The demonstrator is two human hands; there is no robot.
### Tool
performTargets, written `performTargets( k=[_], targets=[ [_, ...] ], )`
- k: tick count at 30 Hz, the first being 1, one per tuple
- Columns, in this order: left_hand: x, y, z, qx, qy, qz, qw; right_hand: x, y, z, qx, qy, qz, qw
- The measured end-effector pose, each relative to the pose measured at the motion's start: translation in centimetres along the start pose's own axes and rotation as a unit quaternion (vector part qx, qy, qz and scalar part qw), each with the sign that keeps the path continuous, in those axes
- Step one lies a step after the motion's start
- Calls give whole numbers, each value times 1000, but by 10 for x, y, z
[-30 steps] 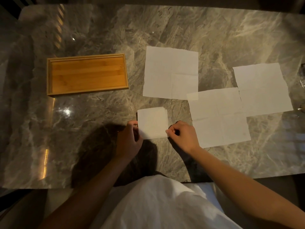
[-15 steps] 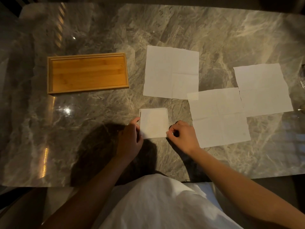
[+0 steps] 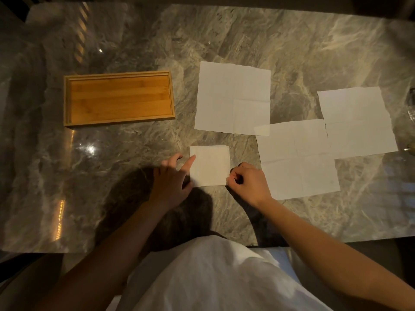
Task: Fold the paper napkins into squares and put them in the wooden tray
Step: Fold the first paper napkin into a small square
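A small folded white napkin square [image 3: 210, 166] lies flat on the marble table [image 3: 112, 176] near its front edge. My left hand [image 3: 171, 178] is at the square's left edge, its index finger stretched out and pressing along that side. My right hand [image 3: 250, 180] pinches the square's lower right corner with curled fingers. The wooden tray [image 3: 67, 99] sits to the far left with nothing in it. Three unfolded napkins lie flat: one [image 3: 233, 97] beyond the square, one [image 3: 296, 160] to the right, one [image 3: 357, 122] at the far right.
The two right-hand napkins overlap slightly at their edges. A glass object [image 3: 411, 108] shows at the table's right edge. My white shirt [image 3: 213, 277] fills the bottom of the view. Bare marble lies between the tray and the folded square.
The folded napkin has settled flat and squared up. My left hand's index finger has stretched out along the napkin's left edge. My right hand has stayed on the lower right corner.
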State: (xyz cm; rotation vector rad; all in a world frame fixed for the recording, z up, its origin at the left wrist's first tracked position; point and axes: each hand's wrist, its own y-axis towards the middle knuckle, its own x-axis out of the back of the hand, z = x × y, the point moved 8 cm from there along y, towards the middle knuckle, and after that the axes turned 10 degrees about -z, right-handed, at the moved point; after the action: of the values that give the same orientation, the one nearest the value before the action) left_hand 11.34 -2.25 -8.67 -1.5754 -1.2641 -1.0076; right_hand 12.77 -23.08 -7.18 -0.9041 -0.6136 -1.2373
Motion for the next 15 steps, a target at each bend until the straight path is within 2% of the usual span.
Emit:
performTargets(
  k=[6,11,15],
  targets=[
    [3,10,-12,-82,52,-21,995,0,1,0,4,-4,4,1000],
    [-2,14,-9,-96,89,-1,991,3,1,3,15,-5,-5,1000],
    [-1,16,-10,-109,76,8,991,15,2,23,114,-76,-78,987]
  ],
)
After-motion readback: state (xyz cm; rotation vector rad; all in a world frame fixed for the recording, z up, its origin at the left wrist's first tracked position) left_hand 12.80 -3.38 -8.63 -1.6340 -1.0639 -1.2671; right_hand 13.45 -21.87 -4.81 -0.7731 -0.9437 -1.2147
